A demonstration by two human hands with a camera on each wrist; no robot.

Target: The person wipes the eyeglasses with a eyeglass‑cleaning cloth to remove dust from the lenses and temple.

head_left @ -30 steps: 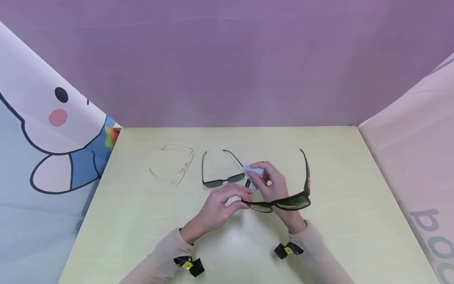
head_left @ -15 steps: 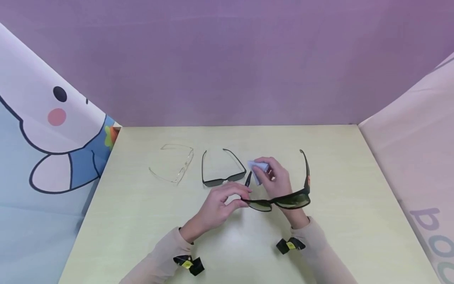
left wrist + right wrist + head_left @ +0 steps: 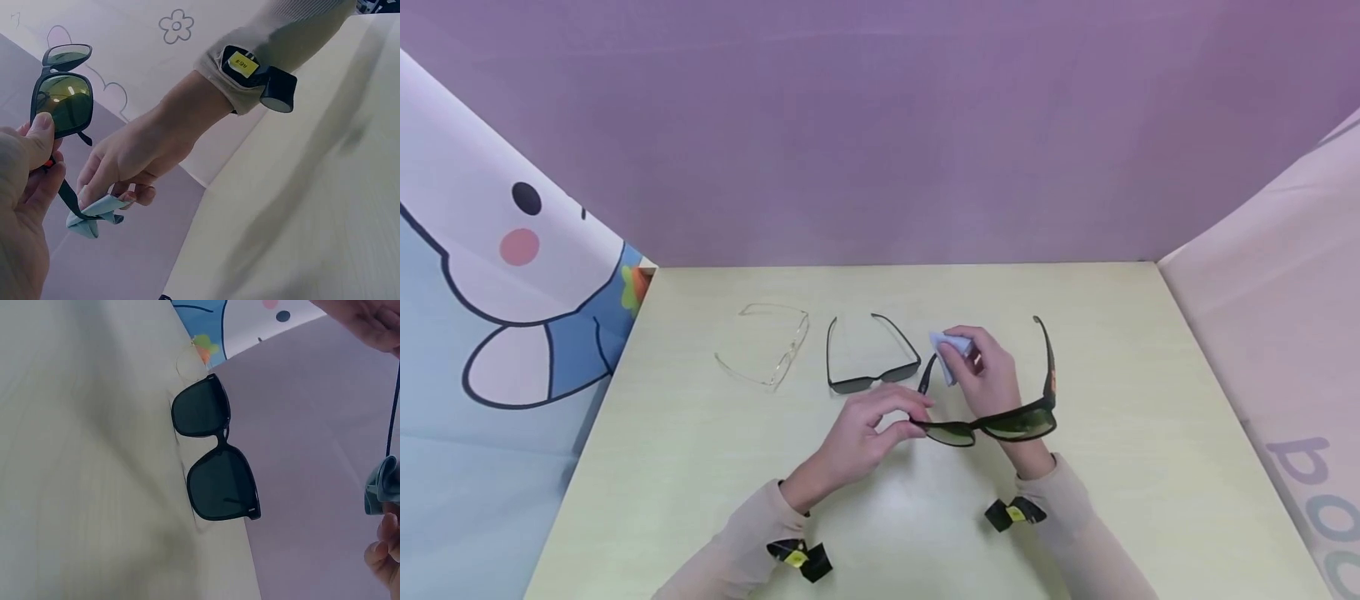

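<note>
My left hand [image 3: 872, 429] pinches a pair of black-framed sunglasses [image 3: 1018, 423] with greenish lenses at one end of the front, near the hinge. Both temples are unfolded and point away from me. A small pale blue cloth [image 3: 952, 343] is pinched between the thumb and fingers of my right hand [image 3: 988, 379]. In the left wrist view the cloth [image 3: 90, 215] wraps around the end of the left temple [image 3: 70, 199]. The right wrist view catches the cloth [image 3: 382, 486] at its edge, with only a few fingers of that hand in sight.
On the table [image 3: 715, 467] behind my hands lies a second pair of black sunglasses [image 3: 874, 382], temples spread. Left of it are thin clear-framed eyeglasses [image 3: 790, 354]. A purple backdrop [image 3: 895, 133] rises at the far table edge, with printed cloth at both sides.
My right hand has slid with the cloth away from me and slightly right, along the temple toward its tip. The left hand and its sunglasses have stayed nearly still.
</note>
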